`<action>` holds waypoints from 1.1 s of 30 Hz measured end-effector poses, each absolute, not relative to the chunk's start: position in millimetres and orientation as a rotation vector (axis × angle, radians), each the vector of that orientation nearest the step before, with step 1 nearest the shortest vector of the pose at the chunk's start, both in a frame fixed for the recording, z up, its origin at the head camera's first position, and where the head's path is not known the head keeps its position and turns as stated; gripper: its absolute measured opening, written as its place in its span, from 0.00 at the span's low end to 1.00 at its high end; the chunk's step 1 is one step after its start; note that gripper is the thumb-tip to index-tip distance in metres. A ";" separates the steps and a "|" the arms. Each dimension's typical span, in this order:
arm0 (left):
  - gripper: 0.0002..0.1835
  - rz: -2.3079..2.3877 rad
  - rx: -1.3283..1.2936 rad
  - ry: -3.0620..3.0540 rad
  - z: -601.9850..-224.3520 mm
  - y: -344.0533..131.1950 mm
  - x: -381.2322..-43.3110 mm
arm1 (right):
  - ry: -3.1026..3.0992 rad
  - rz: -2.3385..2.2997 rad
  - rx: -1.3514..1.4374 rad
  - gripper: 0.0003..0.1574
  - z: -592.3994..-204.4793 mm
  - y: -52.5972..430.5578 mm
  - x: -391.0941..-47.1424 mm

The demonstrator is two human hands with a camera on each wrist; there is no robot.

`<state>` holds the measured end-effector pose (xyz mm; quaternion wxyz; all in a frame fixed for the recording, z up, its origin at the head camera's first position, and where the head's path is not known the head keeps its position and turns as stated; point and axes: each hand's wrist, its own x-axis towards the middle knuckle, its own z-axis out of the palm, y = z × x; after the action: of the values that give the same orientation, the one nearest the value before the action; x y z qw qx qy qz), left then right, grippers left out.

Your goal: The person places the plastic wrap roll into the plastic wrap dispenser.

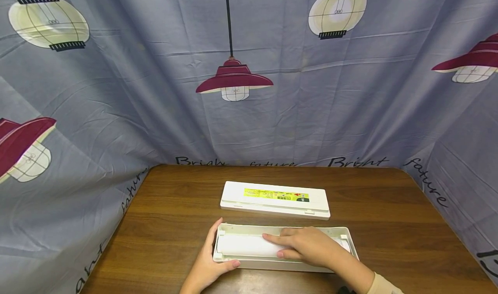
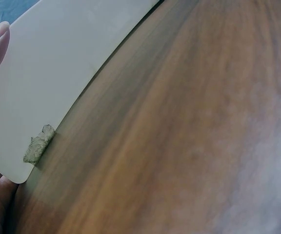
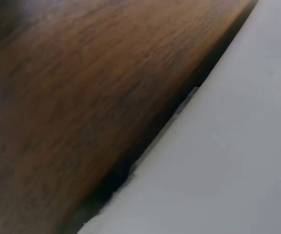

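1. I see a long, smooth white box on the wood-grain worktop; a white roll lies inside.
2. The left hand grips the box's left end.
3. The right hand's index finger rests on the roll, thumb spread wide.
4. Behind lies a flat, yellow-labelled lid.
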<state>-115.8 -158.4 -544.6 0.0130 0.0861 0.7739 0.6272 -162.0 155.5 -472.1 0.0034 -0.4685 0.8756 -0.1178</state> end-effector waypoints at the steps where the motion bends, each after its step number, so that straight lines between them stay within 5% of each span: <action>1: 0.63 1.953 0.270 2.411 -544.6 -158.3 -115.9 | 2.745 -0.370 -1.462 0.31 -471.9 155.5 -161.9; 33: 0.62 1.948 0.230 2.409 -543.7 -157.6 -114.5 | 2.868 -0.397 -1.517 0.30 -469.2 153.4 -151.9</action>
<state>-114.5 -157.6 -543.7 0.0176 0.0741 0.7754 0.6269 -151.9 153.4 -469.2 -0.0637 -0.4631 0.8757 -0.1212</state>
